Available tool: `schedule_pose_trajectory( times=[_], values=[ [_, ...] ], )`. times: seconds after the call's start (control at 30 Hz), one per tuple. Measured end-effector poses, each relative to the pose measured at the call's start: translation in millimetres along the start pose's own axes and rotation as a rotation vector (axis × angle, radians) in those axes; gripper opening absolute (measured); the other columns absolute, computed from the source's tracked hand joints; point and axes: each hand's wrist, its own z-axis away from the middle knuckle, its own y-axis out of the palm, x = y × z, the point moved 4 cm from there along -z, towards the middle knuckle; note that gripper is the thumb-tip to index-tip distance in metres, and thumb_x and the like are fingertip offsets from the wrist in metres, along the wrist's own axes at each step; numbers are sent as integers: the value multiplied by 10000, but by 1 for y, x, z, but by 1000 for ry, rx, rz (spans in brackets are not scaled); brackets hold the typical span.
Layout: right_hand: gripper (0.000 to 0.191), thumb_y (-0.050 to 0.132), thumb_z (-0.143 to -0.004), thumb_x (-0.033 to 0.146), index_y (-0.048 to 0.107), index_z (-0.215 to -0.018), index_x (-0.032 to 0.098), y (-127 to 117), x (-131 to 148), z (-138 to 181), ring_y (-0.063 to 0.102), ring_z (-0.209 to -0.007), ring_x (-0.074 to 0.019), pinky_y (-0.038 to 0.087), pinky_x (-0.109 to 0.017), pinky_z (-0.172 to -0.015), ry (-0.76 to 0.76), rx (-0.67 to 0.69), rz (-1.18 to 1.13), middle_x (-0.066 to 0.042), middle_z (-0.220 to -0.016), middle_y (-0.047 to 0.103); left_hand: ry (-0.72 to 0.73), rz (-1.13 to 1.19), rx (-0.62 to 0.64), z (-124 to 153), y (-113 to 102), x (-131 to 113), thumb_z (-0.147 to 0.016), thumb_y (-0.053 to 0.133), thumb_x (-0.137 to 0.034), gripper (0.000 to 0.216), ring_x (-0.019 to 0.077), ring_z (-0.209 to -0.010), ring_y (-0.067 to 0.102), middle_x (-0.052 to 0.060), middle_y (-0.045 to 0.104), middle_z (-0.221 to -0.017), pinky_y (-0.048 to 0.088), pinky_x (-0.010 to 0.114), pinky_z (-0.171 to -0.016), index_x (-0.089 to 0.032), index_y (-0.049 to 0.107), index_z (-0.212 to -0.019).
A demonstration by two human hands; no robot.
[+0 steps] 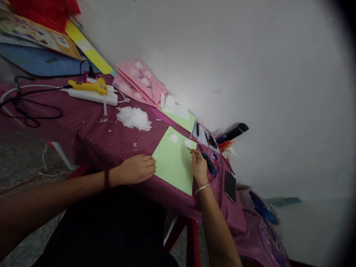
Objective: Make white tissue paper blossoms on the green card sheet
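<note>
A light green paper sheet [172, 163] lies on the table with two small white cotton tufts [174, 138] near its far edge. My left hand [137, 168] rests on the cloth at the sheet's left edge, fingers curled loosely, holding nothing I can see. My right hand [198, 167] is at the sheet's right edge, fingers pinched around a thin stick or pencil [190, 149] whose tip points at the far tuft. Blue-handled scissors [207, 160] lie just right of that hand.
A red checked tablecloth [105, 137] covers the table. A pile of white cotton [134, 118], a yellow glue gun [89, 86] on a white power strip, pink decorated cards [141, 79], pens, a black tube [232, 132] and a dark phone [230, 186] lie around. A white wall stands behind.
</note>
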Motion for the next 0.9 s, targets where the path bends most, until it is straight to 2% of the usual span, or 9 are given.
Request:
schedule_pose_trajectory(
  times=[0.1,0.33,0.47,0.63,0.9],
  values=[
    [350,376,-932,318,667,-1056,169,2,-1,-3,668,-878,-197,495,-315,-804,2,11,46,-97,-1034,706,17,-52,56,0,2,-1,-932,455,-225,165,171,-857,541,42,628,-863,422,318,-789,-166,576,-836],
    [352,365,-930,306,678,-1010,166,5,-3,-9,668,-783,-188,494,-292,-715,-2,30,129,-88,-975,716,24,-42,69,-1,1,-1,-939,448,-232,163,175,-896,545,51,640,-902,413,317,-803,-165,585,-879],
    [358,378,-931,320,693,-967,155,5,-3,-13,661,-747,-187,492,-300,-734,-18,37,170,-95,-962,717,32,-38,71,-2,0,-2,-944,446,-269,191,177,-890,549,50,641,-902,415,321,-799,-164,596,-889],
    [350,399,-936,330,707,-957,166,6,1,-15,657,-798,-197,478,-320,-797,-67,53,215,-93,-1006,711,19,8,30,-2,-2,-2,-939,461,-270,190,170,-885,552,53,634,-872,424,312,-801,-166,607,-877],
    [346,391,-940,294,704,-980,151,5,2,-11,652,-778,-199,467,-347,-820,-89,49,249,-91,-979,719,39,-55,76,-3,-2,-3,-950,434,-266,212,178,-893,556,53,646,-889,423,319,-804,-162,608,-889]
  ],
)
